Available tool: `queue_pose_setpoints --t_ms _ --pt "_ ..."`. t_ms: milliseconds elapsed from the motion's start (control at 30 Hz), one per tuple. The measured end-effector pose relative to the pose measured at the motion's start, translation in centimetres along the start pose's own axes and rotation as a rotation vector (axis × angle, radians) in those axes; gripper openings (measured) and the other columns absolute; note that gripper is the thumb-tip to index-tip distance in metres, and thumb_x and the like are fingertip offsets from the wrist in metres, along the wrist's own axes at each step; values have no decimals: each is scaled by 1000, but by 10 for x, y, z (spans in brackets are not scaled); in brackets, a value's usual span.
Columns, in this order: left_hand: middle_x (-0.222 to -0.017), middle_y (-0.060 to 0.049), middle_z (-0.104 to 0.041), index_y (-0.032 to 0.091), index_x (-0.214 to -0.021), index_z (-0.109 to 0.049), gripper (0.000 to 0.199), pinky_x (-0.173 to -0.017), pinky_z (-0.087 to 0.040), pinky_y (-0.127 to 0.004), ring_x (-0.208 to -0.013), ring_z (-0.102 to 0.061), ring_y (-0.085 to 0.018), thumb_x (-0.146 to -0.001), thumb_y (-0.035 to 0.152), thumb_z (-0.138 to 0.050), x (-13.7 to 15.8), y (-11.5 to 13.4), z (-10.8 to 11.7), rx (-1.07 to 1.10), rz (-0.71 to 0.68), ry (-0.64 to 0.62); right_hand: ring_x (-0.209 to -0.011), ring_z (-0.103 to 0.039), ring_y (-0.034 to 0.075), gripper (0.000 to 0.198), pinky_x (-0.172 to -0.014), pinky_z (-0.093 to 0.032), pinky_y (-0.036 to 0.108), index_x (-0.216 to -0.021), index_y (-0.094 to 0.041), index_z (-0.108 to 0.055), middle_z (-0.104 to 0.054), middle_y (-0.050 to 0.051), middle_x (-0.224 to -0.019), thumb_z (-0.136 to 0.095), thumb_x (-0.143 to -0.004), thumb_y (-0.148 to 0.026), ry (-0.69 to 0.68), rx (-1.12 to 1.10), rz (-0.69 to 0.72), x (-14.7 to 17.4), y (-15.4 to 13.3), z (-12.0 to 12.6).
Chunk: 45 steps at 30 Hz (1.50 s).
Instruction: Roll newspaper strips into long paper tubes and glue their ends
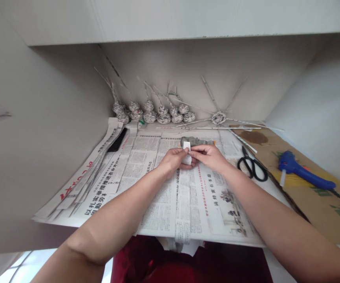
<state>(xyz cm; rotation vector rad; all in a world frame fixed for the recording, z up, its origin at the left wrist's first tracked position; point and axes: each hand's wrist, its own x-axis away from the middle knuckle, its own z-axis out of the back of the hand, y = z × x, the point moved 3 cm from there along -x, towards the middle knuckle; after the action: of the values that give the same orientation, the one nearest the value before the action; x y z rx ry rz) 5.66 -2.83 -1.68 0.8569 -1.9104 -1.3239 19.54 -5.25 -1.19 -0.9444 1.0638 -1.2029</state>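
Note:
In the middle of the newspaper-covered table, my left hand and my right hand meet at a newspaper strip. Both sets of fingers pinch its upper end, which stands up pale and looks folded. The strip appears to run down towards me and over the table's front edge, though against the printed sheets its course is hard to follow. Just behind my hands lies a grey, crumpled-looking thing, partly hidden by them.
Gourd-shaped paper weavings line the back wall beside a woven piece with radiating paper sticks. Cut newspaper strips and a black flat object lie left. Scissors and a blue glue gun on cardboard lie right.

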Motion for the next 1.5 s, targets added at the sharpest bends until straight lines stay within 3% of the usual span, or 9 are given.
queue_pose_setpoints --t_ms 267,467,667,933,1233,1500 --pt "-73 -12 -69 8 -79 -66 24 -63 -56 -31 -66 -66 -18 -82 31 -58 1 1 1 -25 0 -9 -68 -62 13 28 -67 -50 28 -91 -20 -74 -72 2 -79 -72 -69 -37 119 -99 -42 -2 11 1" --pt "-79 -10 -69 9 -85 -67 17 -71 -54 -30 -70 -65 -14 -70 18 -67 0 -2 3 -88 -26 -60 -55 -60 12 31 -57 -51 27 -91 -19 -73 -69 1 -68 -76 -65 -36 121 -278 -127 -2 15 -4" --pt "-74 -6 -66 10 -81 -66 25 -66 -53 -27 -66 -62 -12 -67 29 -73 -2 -6 6 -127 -87 -51 -50 -61 14 32 -53 -50 28 -87 -17 -71 -67 1 -60 -78 -62 -35 97 -322 -129 0 8 -8" --pt "-69 -6 -64 10 -76 -65 26 -57 -51 -23 -60 -60 -11 -72 36 -68 -2 -8 7 -258 -135 12 -45 -55 10 26 -45 -43 22 -75 -16 -69 -63 -1 -55 -78 -60 -35 186 -321 -135 3 -4 -10" --pt "-68 -6 -63 9 -69 -63 25 -59 -52 -24 -59 -59 -10 -74 33 -66 -1 -7 5 -233 -130 33 -53 -62 15 25 -56 -50 29 -78 -15 -69 -67 2 -61 -73 -68 -38 37 -238 -38 2 2 -10" --pt "-71 -7 -65 10 -74 -65 21 -59 -52 -23 -62 -61 -11 -76 31 -64 -2 -9 6 -232 -120 10 -48 -51 9 25 -44 -38 21 -74 -15 -70 -61 -1 -55 -75 -65 -37 92 -268 -131 3 -3 -8"
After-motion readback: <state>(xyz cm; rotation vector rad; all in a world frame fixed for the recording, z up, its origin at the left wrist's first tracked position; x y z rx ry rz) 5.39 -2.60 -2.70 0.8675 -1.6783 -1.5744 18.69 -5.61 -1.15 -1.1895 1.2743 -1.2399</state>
